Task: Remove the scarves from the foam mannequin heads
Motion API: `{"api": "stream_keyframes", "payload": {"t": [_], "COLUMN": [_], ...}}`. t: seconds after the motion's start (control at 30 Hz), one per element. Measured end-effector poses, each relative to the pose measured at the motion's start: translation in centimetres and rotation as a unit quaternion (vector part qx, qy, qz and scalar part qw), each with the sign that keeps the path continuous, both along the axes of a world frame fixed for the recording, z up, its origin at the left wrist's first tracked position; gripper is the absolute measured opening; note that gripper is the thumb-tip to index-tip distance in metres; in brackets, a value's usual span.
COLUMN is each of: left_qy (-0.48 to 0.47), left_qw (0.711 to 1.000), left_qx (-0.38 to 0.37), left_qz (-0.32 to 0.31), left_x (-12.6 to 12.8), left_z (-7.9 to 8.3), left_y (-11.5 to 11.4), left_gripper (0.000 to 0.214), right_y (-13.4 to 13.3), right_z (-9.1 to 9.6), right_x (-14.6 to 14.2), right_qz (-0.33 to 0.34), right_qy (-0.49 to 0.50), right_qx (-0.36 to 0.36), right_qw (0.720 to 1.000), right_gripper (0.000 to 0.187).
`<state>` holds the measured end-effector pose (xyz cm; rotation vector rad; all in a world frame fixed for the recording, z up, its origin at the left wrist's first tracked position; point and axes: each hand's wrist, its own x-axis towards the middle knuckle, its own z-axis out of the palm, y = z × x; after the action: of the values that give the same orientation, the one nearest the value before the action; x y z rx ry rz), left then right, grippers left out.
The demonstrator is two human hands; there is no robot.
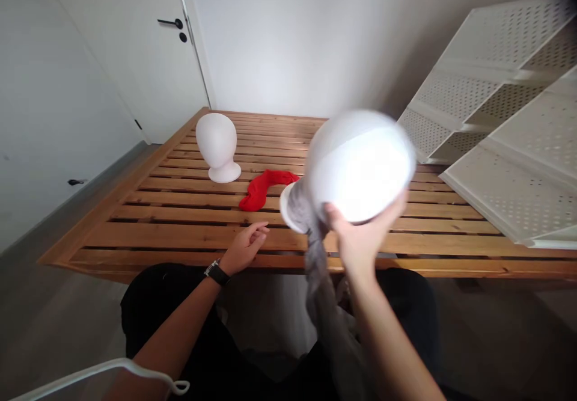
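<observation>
Handling is mid-lift: right hand (360, 232) closed under a blurred white foam head (360, 163) with grey cloth (318, 257) trailing, above the slatted table (180, 232); left hand (246, 246) rests loosely open, empty, needing steadier support next.

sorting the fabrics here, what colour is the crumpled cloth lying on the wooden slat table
Red: the crumpled cloth lies on the wooden slat table beside the white foam mannequin head. The head view shows it best.

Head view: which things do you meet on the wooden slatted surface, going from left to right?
White foam head standing upright → left hand → red cloth → right hand holding a tilted white foam head → white perforated shelf unit.
</observation>
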<state>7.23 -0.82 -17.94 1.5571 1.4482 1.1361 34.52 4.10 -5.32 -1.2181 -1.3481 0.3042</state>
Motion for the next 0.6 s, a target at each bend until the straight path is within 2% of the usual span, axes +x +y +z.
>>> {"api": "stream_keyframes", "payload": {"t": [0.03, 0.07, 0.13, 0.2, 0.27, 0.37, 0.47, 0.53, 0.6], "left_qy": [0.0, 0.006, 0.028, 0.051, 0.056, 0.026, 0.005, 0.032, 0.073], "left_qw": [1.0, 1.0, 0.996, 0.99, 0.99, 0.995, 0.994, 0.99, 0.984], "left_qx": [0.009, 0.017, 0.025, 0.017, 0.005, -0.012, -0.024, -0.036, -0.07], "left_qz": [0.01, 0.025, 0.079, 0.13, 0.132, 0.095, 0.107, 0.132, 0.148], "left_x": [0.5, 1.1, 2.1, 2.9, 3.5, 3.9, 3.9, 3.8, 3.8], "left_z": [-0.1, -0.2, -0.6, -1.0, -1.4, -1.8, -2.0, -2.1, -2.2], "left_y": [0.2, 0.3, 0.6, 0.7, 0.7, 0.6, 0.5, 0.4, 0.3], "left_gripper": [0.048, 0.047, 0.045, 0.043, 0.04, 0.038, 0.038, 0.034, 0.027], "right_y": [-0.2, -0.3, -0.3, -0.2, -0.3, -0.5, -0.1, 0.7, 1.7], "right_z": [-1.1, -2.4, -5.0, -6.8, -7.7, -8.0, -9.3, -11.2, -13.5], "right_x": [-2.4, -4.6, -8.0, -9.9, -10.5, -9.1, -5.5, -2.9, -1.1], "right_qz": [0.005, 0.014, 0.013, 0.005, 0.007, 0.063, 0.139, 0.15, 0.169], "right_qy": [0.014, 0.023, 0.03, 0.018, -0.008, -0.076, -0.116, -0.062, 0.02], "right_qx": [0.007, 0.005, -0.035, -0.071, -0.087, -0.084, -0.067, -0.09, -0.188], "right_qw": [1.0, 1.0, 0.999, 0.997, 0.996, 0.992, 0.981, 0.983, 0.967], "right_gripper": [0.126, 0.122, 0.125, 0.126, 0.125, 0.122, 0.097, 0.075, 0.062]}}
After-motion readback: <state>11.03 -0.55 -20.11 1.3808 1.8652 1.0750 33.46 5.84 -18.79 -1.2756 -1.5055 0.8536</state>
